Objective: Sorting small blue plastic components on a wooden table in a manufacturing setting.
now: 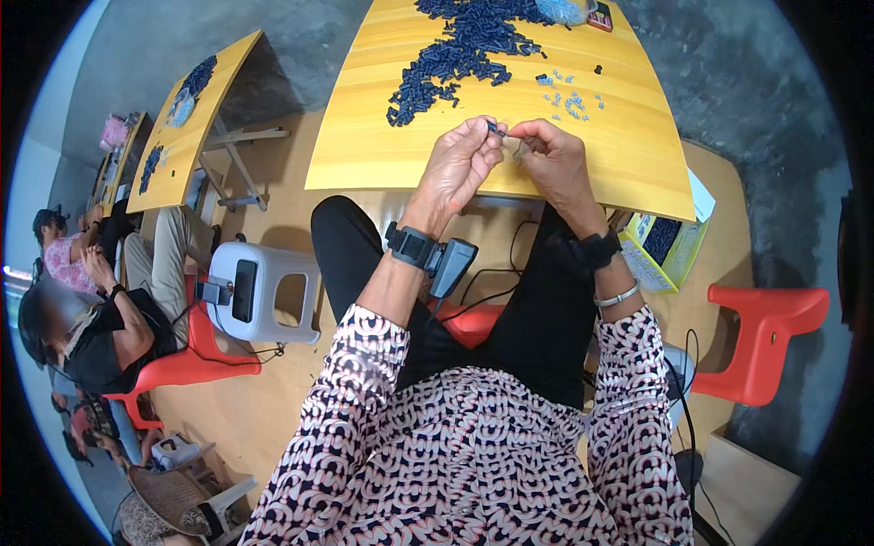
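My left hand (460, 164) is raised at the table's near edge, its thumb and fingers pinching a small dark blue plastic piece (493, 128). Close beside it, my right hand (552, 164) is closed in a pinch, with a thin silvery bit (510, 136) at its fingertips. The two hands' fingertips almost meet at the blue piece. Beyond them lies a large heap of similar small dark blue pieces (464, 55) on the yellow table (364, 150). Several small silvery pieces (574, 105) are scattered to the right of the heap.
A clear plastic bag (563, 11) and a small red box (600, 16) sit at the table's far end. Right of the table stands a yellow-green box (669, 250) holding dark pieces. A red stool (769, 341) is at right, a grey stool (264, 291) at left; people sit further left.
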### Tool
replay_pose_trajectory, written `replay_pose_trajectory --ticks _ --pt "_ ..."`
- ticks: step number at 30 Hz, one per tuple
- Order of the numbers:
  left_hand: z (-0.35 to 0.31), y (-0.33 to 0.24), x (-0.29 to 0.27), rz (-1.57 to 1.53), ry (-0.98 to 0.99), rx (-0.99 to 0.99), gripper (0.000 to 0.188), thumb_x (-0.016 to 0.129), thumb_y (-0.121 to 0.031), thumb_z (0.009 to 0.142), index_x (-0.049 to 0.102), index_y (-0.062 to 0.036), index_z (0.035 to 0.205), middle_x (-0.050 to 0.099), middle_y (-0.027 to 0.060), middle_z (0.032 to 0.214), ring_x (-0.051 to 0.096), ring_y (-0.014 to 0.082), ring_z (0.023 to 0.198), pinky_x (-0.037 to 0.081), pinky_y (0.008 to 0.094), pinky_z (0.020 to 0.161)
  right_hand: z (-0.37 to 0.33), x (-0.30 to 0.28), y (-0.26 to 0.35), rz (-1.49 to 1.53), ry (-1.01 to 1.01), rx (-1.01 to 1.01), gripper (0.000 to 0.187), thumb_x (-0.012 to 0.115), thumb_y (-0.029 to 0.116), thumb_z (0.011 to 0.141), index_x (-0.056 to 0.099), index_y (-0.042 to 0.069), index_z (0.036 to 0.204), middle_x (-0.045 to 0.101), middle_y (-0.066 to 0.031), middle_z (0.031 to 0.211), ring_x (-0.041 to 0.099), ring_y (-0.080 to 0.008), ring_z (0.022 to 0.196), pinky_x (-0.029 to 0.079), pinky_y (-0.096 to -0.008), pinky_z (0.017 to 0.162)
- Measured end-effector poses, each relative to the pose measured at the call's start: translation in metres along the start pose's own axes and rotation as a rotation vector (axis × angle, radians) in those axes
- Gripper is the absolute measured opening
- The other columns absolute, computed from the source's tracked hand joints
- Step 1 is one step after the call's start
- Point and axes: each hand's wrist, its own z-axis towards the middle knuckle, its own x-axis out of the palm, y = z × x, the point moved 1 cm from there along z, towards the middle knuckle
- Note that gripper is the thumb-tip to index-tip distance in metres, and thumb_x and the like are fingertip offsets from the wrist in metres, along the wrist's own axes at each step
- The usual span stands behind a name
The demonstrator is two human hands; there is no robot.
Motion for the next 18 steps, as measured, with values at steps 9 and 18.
replay_pose_trajectory --ticks 9,18 --pt "0.000 0.000 0.005 0.165 -0.065 -0.017 0.017 0.049 -0.013 0.092 0.056 0.0030 0.095 0.053 0.0030 0.077 0.046 0.0069 0.065 0.041 0.0195 0.060 -0.004 -0.003 -0.021 0.026 -0.010 0.074 0.015 0.059 -0.006 0.076 0.058 -0.002 0.091 0.061 -0.0007 0.081 0.058 -0.0059 0.077 0.048 -0.0189 0.067" --pt "0.000 0.001 0.005 0.195 -0.077 -0.018 0.018 0.051 -0.013 0.091 0.057 0.0036 0.094 0.052 0.0018 0.073 0.045 0.0067 0.065 0.042 0.0196 0.062 -0.004 -0.004 -0.028 0.060 -0.011 0.082 0.017 0.059 -0.007 0.074 0.058 -0.002 0.091 0.060 0.0000 0.082 0.057 -0.0047 0.076 0.047 -0.0183 0.066"
